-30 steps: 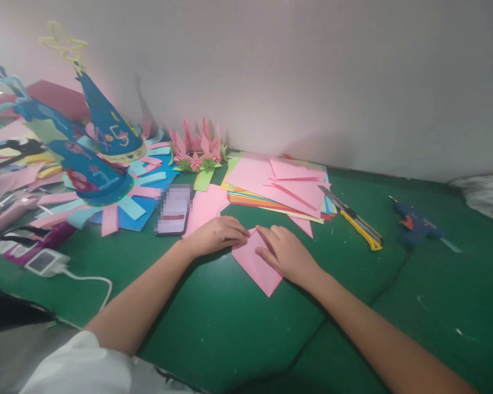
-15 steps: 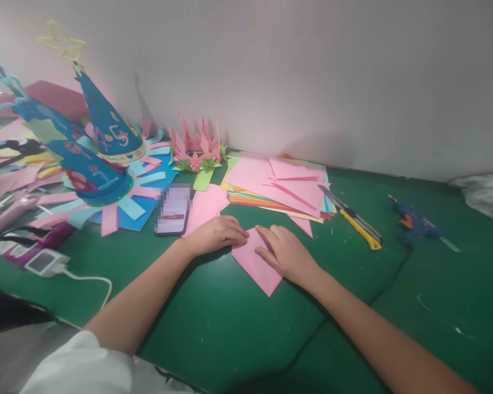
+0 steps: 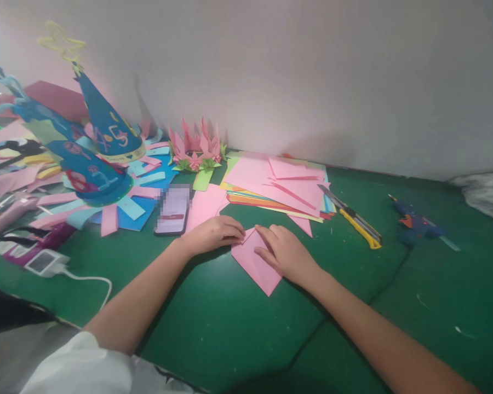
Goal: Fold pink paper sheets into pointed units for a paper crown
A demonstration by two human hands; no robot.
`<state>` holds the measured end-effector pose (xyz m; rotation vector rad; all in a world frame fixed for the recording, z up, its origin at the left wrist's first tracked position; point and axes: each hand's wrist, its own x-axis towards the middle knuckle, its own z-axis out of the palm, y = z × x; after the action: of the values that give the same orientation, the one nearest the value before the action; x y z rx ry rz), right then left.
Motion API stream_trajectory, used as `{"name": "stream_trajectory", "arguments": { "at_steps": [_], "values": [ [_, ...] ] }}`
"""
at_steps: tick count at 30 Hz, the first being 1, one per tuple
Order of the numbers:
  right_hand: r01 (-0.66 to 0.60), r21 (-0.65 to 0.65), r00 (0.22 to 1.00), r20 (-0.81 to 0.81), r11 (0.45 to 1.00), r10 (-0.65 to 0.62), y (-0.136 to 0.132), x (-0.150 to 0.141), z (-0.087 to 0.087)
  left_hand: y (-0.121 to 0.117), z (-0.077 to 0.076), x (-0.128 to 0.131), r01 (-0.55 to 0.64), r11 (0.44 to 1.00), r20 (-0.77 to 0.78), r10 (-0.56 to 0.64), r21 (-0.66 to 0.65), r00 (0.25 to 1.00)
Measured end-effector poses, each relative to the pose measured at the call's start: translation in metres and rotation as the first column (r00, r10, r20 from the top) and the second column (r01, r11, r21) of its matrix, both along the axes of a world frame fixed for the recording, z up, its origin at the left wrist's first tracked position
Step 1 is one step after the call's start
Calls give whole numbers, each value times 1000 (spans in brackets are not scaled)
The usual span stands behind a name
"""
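Observation:
A folded pink paper (image 3: 263,273) lies on the green table, with one point toward me and creased flaps at its upper edge. My left hand (image 3: 216,234) has its fingers pressed together at the paper's upper left edge, pinching it. My right hand (image 3: 287,254) is bent over the paper's right side and holds it down, index fingertip at the top and thumb lower on the sheet. Its palm hides the paper's right part. Just behind my left hand lies another pink sheet (image 3: 207,207).
A stack of coloured paper (image 3: 254,172) lies by the wall. To its right are a yellow box cutter (image 3: 361,230), blade bared, and a blue glue gun (image 3: 417,224). On the left are a phone (image 3: 172,210), a pink paper crown (image 3: 197,148), blue cone hats (image 3: 107,117) and a charger (image 3: 47,262).
My left fingers have drawn back slightly leftward along the paper's upper edge, showing more of the crease there. My right hand and the paper have stayed nearly still.

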<state>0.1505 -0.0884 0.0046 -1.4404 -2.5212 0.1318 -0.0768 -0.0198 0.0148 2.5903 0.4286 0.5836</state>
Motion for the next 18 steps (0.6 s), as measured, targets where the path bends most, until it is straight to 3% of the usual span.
{"name": "stream_trajectory", "arguments": {
  "at_steps": [18],
  "values": [
    [3, -5, 1000, 17, 1000, -3, 0, 0, 2, 1, 5, 3, 20, 1000, -70, -18, 24, 997]
  ]
}}
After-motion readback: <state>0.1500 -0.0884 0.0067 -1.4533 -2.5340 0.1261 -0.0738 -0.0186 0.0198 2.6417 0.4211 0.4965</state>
